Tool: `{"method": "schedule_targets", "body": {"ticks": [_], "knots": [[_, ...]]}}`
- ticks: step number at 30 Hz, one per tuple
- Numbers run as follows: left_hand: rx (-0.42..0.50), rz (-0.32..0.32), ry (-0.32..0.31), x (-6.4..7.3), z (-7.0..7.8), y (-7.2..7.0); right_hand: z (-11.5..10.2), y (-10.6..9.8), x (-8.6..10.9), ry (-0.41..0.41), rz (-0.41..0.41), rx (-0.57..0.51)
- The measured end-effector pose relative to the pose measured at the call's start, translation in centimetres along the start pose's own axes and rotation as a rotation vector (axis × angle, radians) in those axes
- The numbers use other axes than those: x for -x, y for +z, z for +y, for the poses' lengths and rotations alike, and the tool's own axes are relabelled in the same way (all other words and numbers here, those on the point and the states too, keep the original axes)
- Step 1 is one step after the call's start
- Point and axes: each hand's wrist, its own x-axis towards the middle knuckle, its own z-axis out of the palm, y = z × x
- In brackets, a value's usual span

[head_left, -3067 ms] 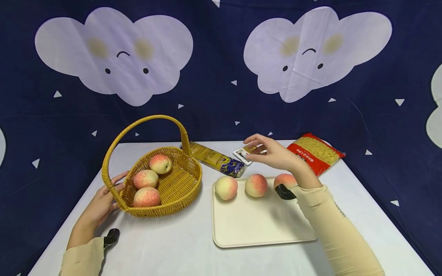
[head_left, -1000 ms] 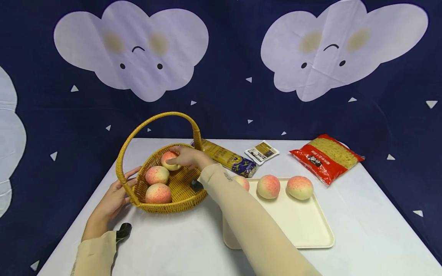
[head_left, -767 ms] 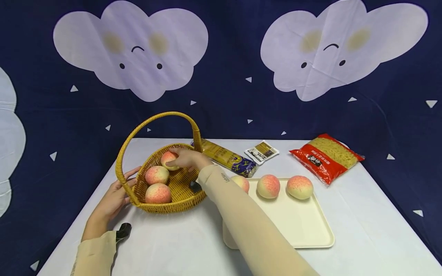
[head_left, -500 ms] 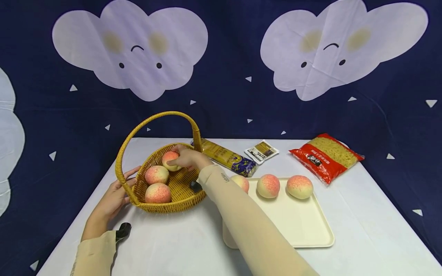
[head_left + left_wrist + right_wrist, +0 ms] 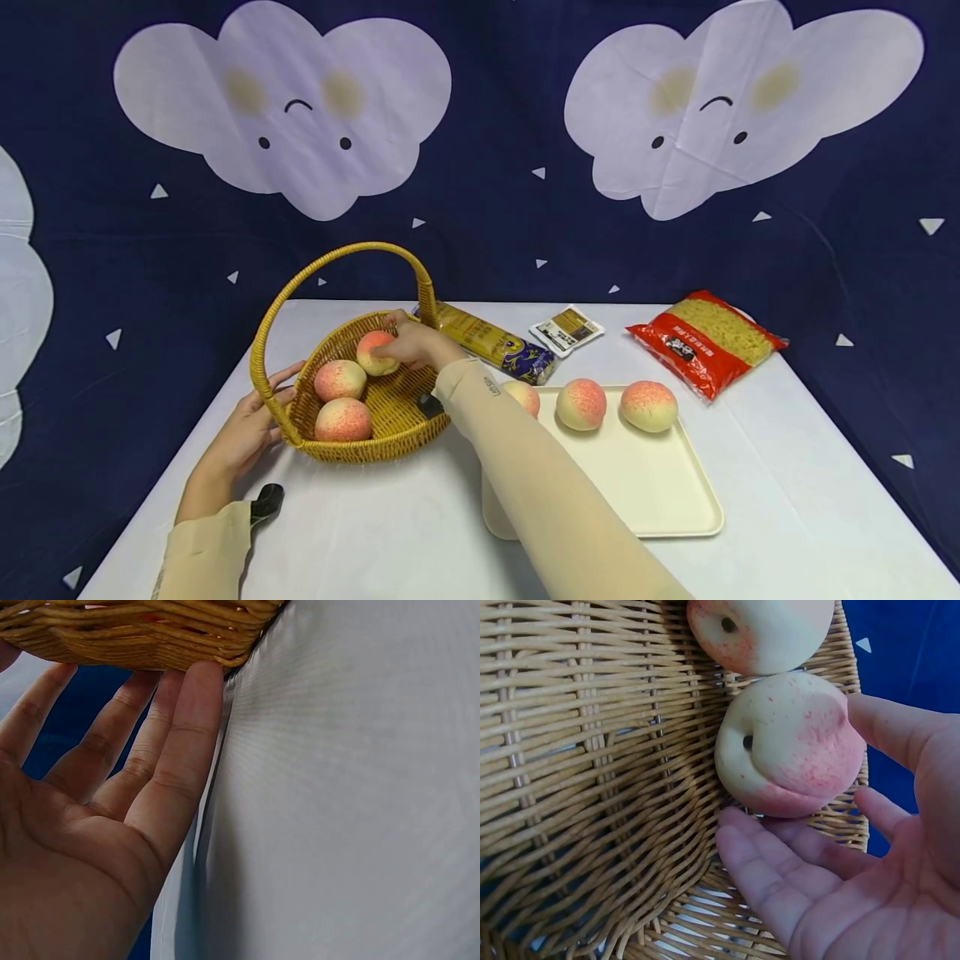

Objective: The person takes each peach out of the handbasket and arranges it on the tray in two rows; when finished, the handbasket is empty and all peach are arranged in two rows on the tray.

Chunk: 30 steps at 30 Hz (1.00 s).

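Note:
Three peaches sit along the left side of a woven basket (image 5: 360,450) with a tall arched handle. My right hand (image 5: 416,342) reaches into the basket at the far peach (image 5: 375,354). In the right wrist view, the thumb (image 5: 889,727) touches that peach's side, while fairly straight fingers (image 5: 765,862) lie close beside it. The middle peach (image 5: 340,381) and near peach (image 5: 343,420) lie apart from this hand. My left hand (image 5: 243,437) rests against the basket's outer left side. Its extended fingertips touch the weave in the left wrist view.
A cream tray (image 5: 645,492) bears three more peaches, the left one (image 5: 525,397) partly hidden by the right sleeve. Behind it lie a long yellow-and-blue packet (image 5: 487,337), a small white-edged packet (image 5: 567,330) and a red bag of pasta (image 5: 708,342).
My right hand has gone from above the tray into the basket. Since half a second ago, the far peach has shifted slightly right and the fingers have spread from it. The left hand stays put.

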Motion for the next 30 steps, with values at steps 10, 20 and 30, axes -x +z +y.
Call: {"method": "schedule_targets", "body": {"ticks": [10, 20, 30], "knots": [[-0.021, 0.008, -0.009, -0.15, 0.06, -0.02, 0.14, -0.15, 0.01, 0.014, -0.031, 0.005], [-0.034, 0.007, -0.006, -0.11, 0.19, 0.07, 0.94, -0.29, -0.25, 0.019, -0.062, -0.086], [-0.034, 0.004, -0.001, -0.08, 0.12, 0.06, 1.01, -0.29, -0.24, 0.027, -0.078, -0.118]]}}
